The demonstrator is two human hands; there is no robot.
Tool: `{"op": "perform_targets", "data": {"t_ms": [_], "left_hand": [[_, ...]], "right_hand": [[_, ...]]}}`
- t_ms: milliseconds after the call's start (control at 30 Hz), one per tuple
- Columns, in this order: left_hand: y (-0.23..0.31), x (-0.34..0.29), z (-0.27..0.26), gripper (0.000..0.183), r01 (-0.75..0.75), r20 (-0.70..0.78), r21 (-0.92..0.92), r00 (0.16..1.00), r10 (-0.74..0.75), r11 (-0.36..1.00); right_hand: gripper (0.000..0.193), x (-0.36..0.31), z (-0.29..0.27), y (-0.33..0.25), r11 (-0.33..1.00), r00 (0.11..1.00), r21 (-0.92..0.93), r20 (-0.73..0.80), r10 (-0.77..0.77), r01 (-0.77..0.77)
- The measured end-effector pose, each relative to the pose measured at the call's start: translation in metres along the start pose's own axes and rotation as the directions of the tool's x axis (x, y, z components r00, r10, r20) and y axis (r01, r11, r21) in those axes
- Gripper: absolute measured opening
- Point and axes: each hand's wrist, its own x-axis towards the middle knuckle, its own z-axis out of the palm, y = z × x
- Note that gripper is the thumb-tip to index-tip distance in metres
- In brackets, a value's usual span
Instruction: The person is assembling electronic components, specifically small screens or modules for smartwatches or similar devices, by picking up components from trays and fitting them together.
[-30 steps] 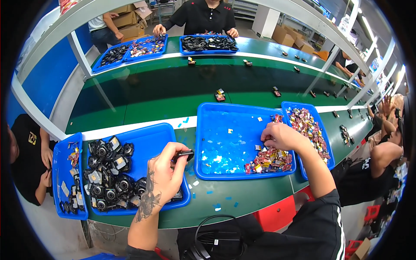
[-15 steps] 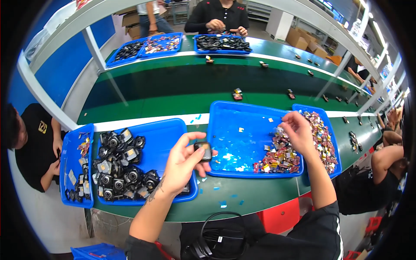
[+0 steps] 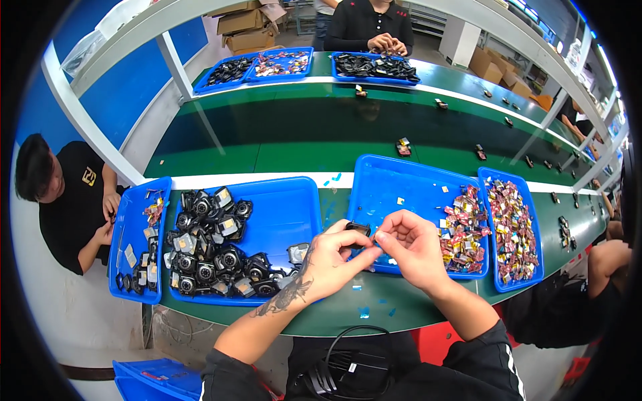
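My left hand (image 3: pixel 334 264) is closed around a small black watch case (image 3: pixel 359 228), held over the near edge of a blue tray (image 3: pixel 388 184). Close against it, my right hand (image 3: pixel 414 250) has thumb and fingers pinched together at the case; whatever sits between those fingertips is too small to make out. Reddish and yellow small circuit parts (image 3: pixel 461 230) are heaped in the right side of that tray. Left of my hands, another blue tray (image 3: pixel 284 207) holds a pile of black watch cases (image 3: pixel 227 257) with pale squares on some.
A narrow blue tray (image 3: pixel 490 200) full of similar circuit parts stands at the right. A narrow tray (image 3: pixel 155 281) is at far left, near a seated person (image 3: pixel 77 200). Beyond runs a green conveyor belt (image 3: pixel 301 154) carrying scattered pieces. Another person (image 3: pixel 371 30) works opposite.
My right hand has come left and down from above the circuit parts to meet my left hand at the watch case. The view has shifted, so the trays appear farther right.
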Motion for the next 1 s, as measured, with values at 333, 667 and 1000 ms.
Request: {"op": "perform_targets", "data": {"t_ms": [333, 667, 1000], "left_hand": [[-0.018, 0.002, -0.002, 0.013, 0.015, -0.066, -0.072, 0.998, -0.020, 0.997], [0.009, 0.001, 0.004, 0.015, 0.229, 0.076, -0.493, 0.972, -0.220, 0.839], [-0.001, 0.001, -0.009, 0.022, 0.174, -0.076, -0.387, 0.973, -0.219, 0.906]], "right_hand": [[0.011, 0.004, 0.014, 0.001, 0.630, 0.877, -0.668, 0.072, -0.474, 0.396], [0.021, 0.010, -0.043, 0.008, 0.629, 0.967, -0.738, 0.141, -0.212, 0.246], [0.007, 0.020, -0.013, 0.025, 0.971, 0.963, 0.079, 0.129, -0.236, 0.227]]}}
